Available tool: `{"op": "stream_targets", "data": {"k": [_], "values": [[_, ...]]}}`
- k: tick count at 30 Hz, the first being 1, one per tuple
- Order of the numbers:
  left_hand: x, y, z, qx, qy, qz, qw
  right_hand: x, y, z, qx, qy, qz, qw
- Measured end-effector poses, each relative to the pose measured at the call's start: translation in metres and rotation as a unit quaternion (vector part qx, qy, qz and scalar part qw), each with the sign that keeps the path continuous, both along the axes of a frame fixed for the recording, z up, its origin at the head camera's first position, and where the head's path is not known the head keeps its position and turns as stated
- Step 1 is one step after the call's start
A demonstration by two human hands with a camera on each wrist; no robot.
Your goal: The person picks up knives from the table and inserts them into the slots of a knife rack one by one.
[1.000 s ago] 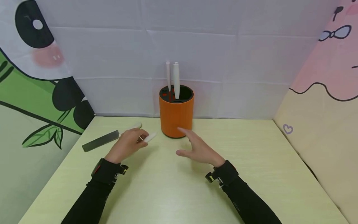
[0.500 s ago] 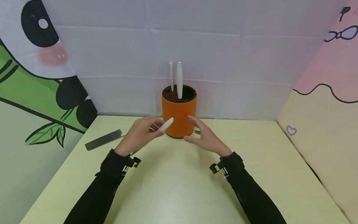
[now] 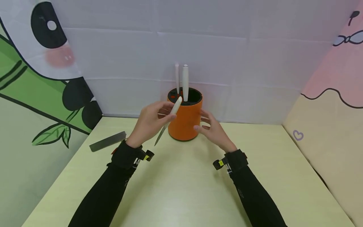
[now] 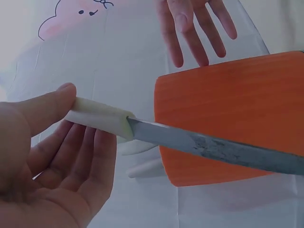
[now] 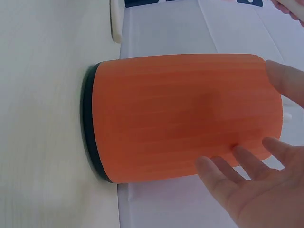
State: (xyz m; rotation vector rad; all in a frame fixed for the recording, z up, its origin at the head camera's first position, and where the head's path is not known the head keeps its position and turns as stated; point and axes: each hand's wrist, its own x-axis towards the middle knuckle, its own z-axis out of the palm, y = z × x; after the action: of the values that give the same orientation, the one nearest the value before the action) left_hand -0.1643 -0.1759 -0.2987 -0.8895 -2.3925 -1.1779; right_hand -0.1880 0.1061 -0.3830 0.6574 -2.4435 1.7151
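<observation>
In the head view my left hand [image 3: 150, 123] pinches a knife by its white handle [image 3: 176, 106], the blade slanting down toward the table. The left wrist view shows the long grey blade [image 4: 213, 146] crossing in front of the orange knife holder [image 3: 184, 124]. This round holder stands upright with a dark slotted top. Two white-handled utensils, one thick [image 3: 185, 82] and one thin [image 3: 177, 78], rise from it. My right hand [image 3: 214, 131] is at the holder's right side, fingers loosely spread, fingertips right at its wall.
A broad grey blade [image 3: 108, 141] lies on the table [image 3: 181, 189] at the left; its far end is hidden behind my left hand. In the right wrist view a white handle [image 5: 116, 21] lies beyond the holder. A cloth backdrop [image 3: 127, 56] rises behind the table.
My left hand has lifted the knife off the left side and carried it right and up to the holder, tilting its handle upward. My right hand has moved in to the holder's side.
</observation>
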Motion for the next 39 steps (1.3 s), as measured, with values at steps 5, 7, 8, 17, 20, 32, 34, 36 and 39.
{"op": "stream_targets", "data": {"k": [5, 7, 8, 17, 20, 32, 34, 36, 39], "values": [[-0.001, 0.009, 0.013, 0.039, 0.002, 0.003, 0.9992, -0.006, -0.002, 0.004, -0.029, -0.005, -0.024, 0.999], [-0.001, 0.012, 0.018, 0.05, 0.004, 0.003, 0.9987, -0.008, -0.003, 0.006, -0.039, -0.01, -0.032, 0.999], [-0.001, 0.014, 0.021, 0.057, 0.003, 0.002, 0.9984, -0.01, -0.004, 0.007, -0.044, -0.013, -0.034, 0.998], [-0.006, 0.021, 0.039, 0.119, -0.002, -0.003, 0.9928, -0.03, -0.009, 0.004, -0.053, -0.026, -0.051, 0.997], [-0.009, 0.022, 0.043, 0.134, -0.008, -0.001, 0.9909, -0.037, -0.011, 0.001, -0.064, -0.035, -0.047, 0.996], [-0.018, 0.028, 0.052, 0.163, -0.013, -0.005, 0.9865, -0.063, -0.021, -0.027, -0.114, -0.054, -0.03, 0.992], [-0.02, 0.031, 0.056, 0.169, -0.01, -0.006, 0.9855, -0.061, -0.021, -0.028, -0.113, -0.052, -0.032, 0.992], [-0.021, 0.034, 0.061, 0.176, -0.007, -0.006, 0.9843, -0.06, -0.021, -0.028, -0.111, -0.051, -0.035, 0.992], [-0.026, 0.038, 0.068, 0.188, 0.0, -0.01, 0.982, -0.06, -0.021, -0.028, -0.111, -0.05, -0.031, 0.992]]}}
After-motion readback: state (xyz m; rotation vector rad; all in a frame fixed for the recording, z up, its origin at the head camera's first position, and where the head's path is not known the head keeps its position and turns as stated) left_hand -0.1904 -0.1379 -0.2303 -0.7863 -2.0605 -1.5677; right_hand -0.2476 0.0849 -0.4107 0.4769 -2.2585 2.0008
